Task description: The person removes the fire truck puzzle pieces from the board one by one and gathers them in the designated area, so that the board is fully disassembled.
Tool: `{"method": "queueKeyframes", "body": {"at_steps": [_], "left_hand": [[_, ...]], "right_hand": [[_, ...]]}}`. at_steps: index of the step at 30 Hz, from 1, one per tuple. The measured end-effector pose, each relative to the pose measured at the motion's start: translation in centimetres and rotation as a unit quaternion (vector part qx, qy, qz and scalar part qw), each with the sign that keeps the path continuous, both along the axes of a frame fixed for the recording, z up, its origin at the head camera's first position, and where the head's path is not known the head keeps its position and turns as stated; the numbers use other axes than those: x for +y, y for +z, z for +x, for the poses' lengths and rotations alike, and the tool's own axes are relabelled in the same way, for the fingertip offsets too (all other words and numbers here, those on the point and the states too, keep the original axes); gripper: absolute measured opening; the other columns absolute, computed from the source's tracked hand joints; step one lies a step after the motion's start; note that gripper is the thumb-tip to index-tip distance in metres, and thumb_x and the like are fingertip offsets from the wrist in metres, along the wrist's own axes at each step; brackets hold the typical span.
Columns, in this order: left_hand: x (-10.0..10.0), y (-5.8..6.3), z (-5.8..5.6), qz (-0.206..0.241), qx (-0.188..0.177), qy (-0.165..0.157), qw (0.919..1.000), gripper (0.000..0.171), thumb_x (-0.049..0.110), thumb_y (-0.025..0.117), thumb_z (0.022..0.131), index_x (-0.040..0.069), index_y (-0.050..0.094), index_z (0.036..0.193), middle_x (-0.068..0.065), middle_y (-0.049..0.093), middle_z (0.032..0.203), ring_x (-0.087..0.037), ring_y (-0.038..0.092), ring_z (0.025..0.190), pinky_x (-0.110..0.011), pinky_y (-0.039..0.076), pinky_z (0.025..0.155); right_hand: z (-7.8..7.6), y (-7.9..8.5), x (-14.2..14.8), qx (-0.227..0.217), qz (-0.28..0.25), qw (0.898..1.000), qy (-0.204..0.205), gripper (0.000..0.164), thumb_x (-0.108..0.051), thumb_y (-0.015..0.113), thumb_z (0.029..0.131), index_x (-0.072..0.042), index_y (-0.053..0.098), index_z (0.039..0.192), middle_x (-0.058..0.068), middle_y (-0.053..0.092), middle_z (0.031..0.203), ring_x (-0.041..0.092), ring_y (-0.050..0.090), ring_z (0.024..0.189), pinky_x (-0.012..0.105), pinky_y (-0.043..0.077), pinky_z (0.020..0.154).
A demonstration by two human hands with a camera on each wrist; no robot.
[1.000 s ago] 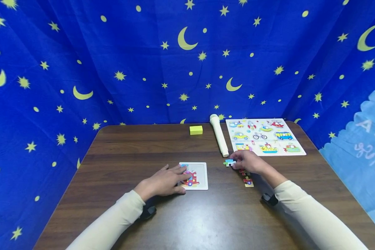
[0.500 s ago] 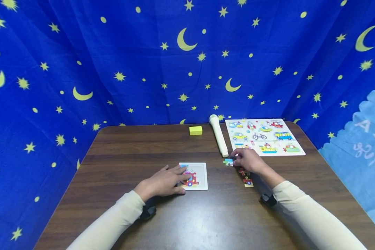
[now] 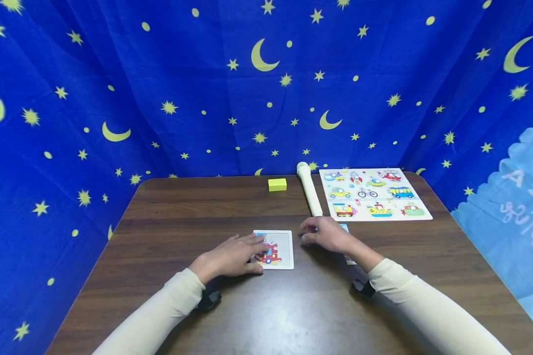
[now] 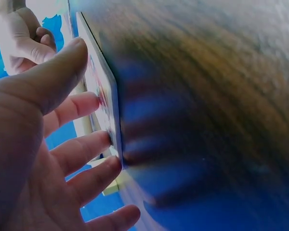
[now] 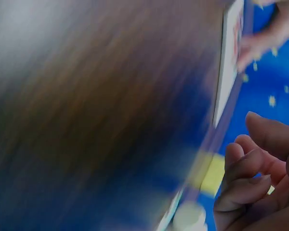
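In the head view, my left hand rests with spread fingers on a small white puzzle tray. Part of a red vehicle picture shows beside the fingers. In the left wrist view, fingertips touch the tray's face, the little finger standing apart. My right hand hovers over the table right of the tray, fingers loosely curled. In the right wrist view, no piece shows between its thumb and fingers. Beneath its wrist lie jigsaw pieces, a blue one partly visible; the hand and forearm hide the others.
A cream baton-like stick lies behind the right hand. Right of it is a white vehicle puzzle board. A yellow block sits near the brown table's back edge. A blue star-patterned curtain encloses the table.
My right hand has shifted left, toward the tray, and now covers where the loose blue puzzle piece lay. The left hand stays on the tray.
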State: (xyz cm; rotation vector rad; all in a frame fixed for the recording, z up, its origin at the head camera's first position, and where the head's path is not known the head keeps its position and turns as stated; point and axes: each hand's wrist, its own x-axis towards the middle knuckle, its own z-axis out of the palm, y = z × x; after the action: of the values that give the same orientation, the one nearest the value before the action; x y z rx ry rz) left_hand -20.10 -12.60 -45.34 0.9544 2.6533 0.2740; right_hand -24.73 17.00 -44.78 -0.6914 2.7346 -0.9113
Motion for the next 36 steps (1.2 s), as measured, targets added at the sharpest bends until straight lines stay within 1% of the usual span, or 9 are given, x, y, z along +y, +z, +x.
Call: {"method": "queueKeyframes", "body": {"at_steps": [4,7,12,16,21,24,29,33,36], "left_hand": [[-0.1,-0.1,-0.1,0.002,-0.005,0.001,1.0000,0.063,0.052,0.065,0.096,0.022,0.052,0.150,-0.006,0.035,0.164,-0.031,0.031,0.152,-0.066,0.025,0.118],[-0.1,-0.1,-0.1,0.009,-0.006,-0.004,0.9999,0.061,0.053,0.065,0.096,0.021,0.054,0.147,-0.008,0.036,0.164,-0.031,0.030,0.152,-0.067,0.024,0.118],[-0.2,-0.1,-0.1,0.011,-0.001,-0.011,0.9999,0.061,0.053,0.064,0.097,0.021,0.054,0.148,-0.007,0.034,0.165,-0.031,0.028,0.153,-0.066,0.022,0.119],[-0.3,0.0,0.0,0.015,-0.002,-0.018,0.9997,0.062,0.051,0.064,0.097,0.020,0.054,0.150,-0.007,0.033,0.165,-0.030,0.027,0.154,-0.064,0.021,0.120],[-0.6,0.0,0.1,0.016,0.001,-0.030,0.9994,0.064,0.052,0.064,0.097,0.021,0.051,0.152,-0.008,0.034,0.165,-0.030,0.027,0.153,-0.064,0.022,0.120],[-0.8,0.0,0.0,0.009,0.000,-0.040,0.9992,0.063,0.053,0.064,0.097,0.026,0.051,0.152,-0.007,0.034,0.165,-0.031,0.027,0.154,-0.065,0.022,0.120],[-1.1,0.2,0.0,-0.009,-0.016,-0.051,0.9985,0.063,0.058,0.063,0.095,0.037,0.048,0.153,-0.007,0.031,0.166,-0.032,0.023,0.155,-0.066,0.019,0.120],[-1.1,0.2,0.0,-0.013,-0.026,-0.052,0.9982,0.064,0.060,0.063,0.094,0.038,0.048,0.152,-0.007,0.030,0.167,-0.032,0.022,0.155,-0.066,0.018,0.120],[-1.1,0.2,0.0,-0.015,-0.029,-0.048,0.9983,0.064,0.060,0.063,0.094,0.038,0.049,0.152,-0.007,0.030,0.166,-0.031,0.022,0.155,-0.066,0.017,0.120]], "right_hand": [[0.5,-0.5,-2.9,-0.004,0.020,0.998,0.053,0.021,-0.014,0.078,0.088,-0.007,0.074,0.107,-0.005,0.066,0.083,0.008,0.057,0.075,0.028,0.048,0.068],[1.0,-0.8,-4.5,-0.009,0.028,0.997,0.066,0.024,-0.015,0.079,0.087,-0.007,0.074,0.109,-0.004,0.066,0.084,0.007,0.057,0.076,0.027,0.049,0.068],[1.5,-1.0,-6.3,-0.006,0.042,0.998,0.056,0.028,-0.017,0.082,0.083,-0.007,0.074,0.108,-0.002,0.067,0.085,0.011,0.060,0.079,0.031,0.051,0.072],[1.7,-1.2,-7.0,-0.003,0.064,0.997,0.041,0.027,-0.018,0.083,0.084,-0.008,0.074,0.107,-0.001,0.066,0.087,0.014,0.061,0.082,0.035,0.052,0.076],[1.8,-1.4,-7.3,0.006,0.078,0.997,0.027,0.024,-0.018,0.084,0.083,-0.011,0.073,0.103,-0.002,0.064,0.084,0.014,0.059,0.078,0.035,0.050,0.073],[1.8,-1.5,-7.3,0.011,0.073,0.997,0.024,0.022,-0.018,0.084,0.082,-0.011,0.072,0.100,-0.003,0.063,0.082,0.013,0.057,0.075,0.034,0.049,0.070],[1.8,-1.5,-7.4,0.008,0.065,0.998,0.023,0.022,-0.018,0.085,0.081,-0.012,0.072,0.097,-0.004,0.062,0.080,0.012,0.055,0.073,0.032,0.047,0.067],[1.6,-1.4,-7.5,-0.003,0.053,0.998,0.027,0.022,-0.015,0.085,0.079,-0.011,0.070,0.094,-0.005,0.061,0.077,0.011,0.054,0.070,0.030,0.046,0.065],[1.4,-1.3,-7.6,-0.021,0.041,0.998,0.030,0.022,-0.012,0.085,0.076,-0.011,0.069,0.091,-0.005,0.061,0.076,0.010,0.054,0.069,0.029,0.046,0.066]]}}
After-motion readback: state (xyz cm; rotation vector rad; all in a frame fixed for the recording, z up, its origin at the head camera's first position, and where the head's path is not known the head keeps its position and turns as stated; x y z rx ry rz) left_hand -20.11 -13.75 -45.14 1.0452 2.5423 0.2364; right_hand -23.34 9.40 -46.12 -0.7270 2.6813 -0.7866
